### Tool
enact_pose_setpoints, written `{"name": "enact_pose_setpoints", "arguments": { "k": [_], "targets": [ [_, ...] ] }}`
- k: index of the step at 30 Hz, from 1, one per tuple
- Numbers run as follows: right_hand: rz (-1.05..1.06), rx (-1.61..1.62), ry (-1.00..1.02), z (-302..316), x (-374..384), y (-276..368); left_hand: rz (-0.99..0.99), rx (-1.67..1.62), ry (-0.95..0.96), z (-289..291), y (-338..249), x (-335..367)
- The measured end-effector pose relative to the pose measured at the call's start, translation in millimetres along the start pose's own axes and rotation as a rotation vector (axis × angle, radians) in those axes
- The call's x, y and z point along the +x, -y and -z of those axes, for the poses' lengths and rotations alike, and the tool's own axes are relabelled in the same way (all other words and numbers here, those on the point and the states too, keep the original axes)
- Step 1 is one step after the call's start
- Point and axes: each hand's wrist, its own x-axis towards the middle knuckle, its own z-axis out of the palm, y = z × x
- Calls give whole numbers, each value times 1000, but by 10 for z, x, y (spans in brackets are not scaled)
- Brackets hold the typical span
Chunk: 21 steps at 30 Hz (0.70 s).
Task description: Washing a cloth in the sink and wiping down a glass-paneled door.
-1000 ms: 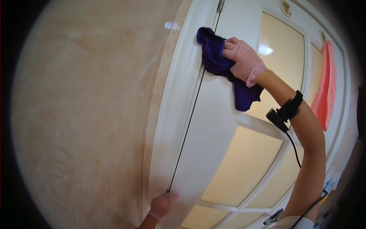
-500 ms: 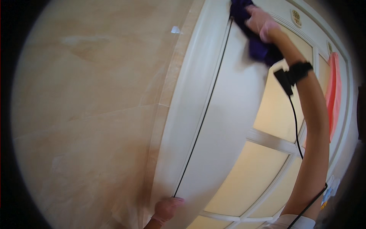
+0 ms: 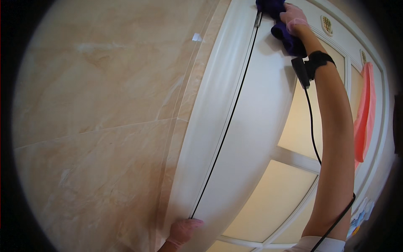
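My right hand [image 3: 292, 17], in a thin pink glove, is closed on a dark purple cloth [image 3: 289, 40] and presses it to the top of a white door [image 3: 252, 109]. Part of the cloth hangs in folds below the hand. Beside the cloth, a small metal hinge [image 3: 258, 19] shows at the top of the dark gap along the door's edge. Low down, my gloved left hand [image 3: 184, 232] lies against the door edge, its fingers stretched out to the right and holding nothing visible.
Beige marbled tiles [image 3: 96, 96] cover the wall to the left, beside the white door frame [image 3: 205, 96]. The door has frosted panes [image 3: 264, 201]. A coral towel [image 3: 365, 117] hangs at the right. A black strapped device [image 3: 304, 71] with a cable [image 3: 311, 126] sits on my right forearm.
My right hand and the cloth have shifted slightly up and to the right, uncovering the hinge. The left hand stays at the door's edge.
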Motion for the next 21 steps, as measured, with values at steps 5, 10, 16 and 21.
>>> {"name": "enact_pose_setpoints", "arguments": {
  "k": [5,10,16,21],
  "targets": [
    [275,144,158,-97,-648,231,33,118,45,65,-25,-26],
    [58,250,-286,-180,-375,96,-92,35,-32,34,57,-29],
    [309,-327,-38,-119,926,314,-17,12,65,20,72,22],
    [100,-106,131,-275,742,679,-119,-19,18,-58,221,-20]
  ]
}}
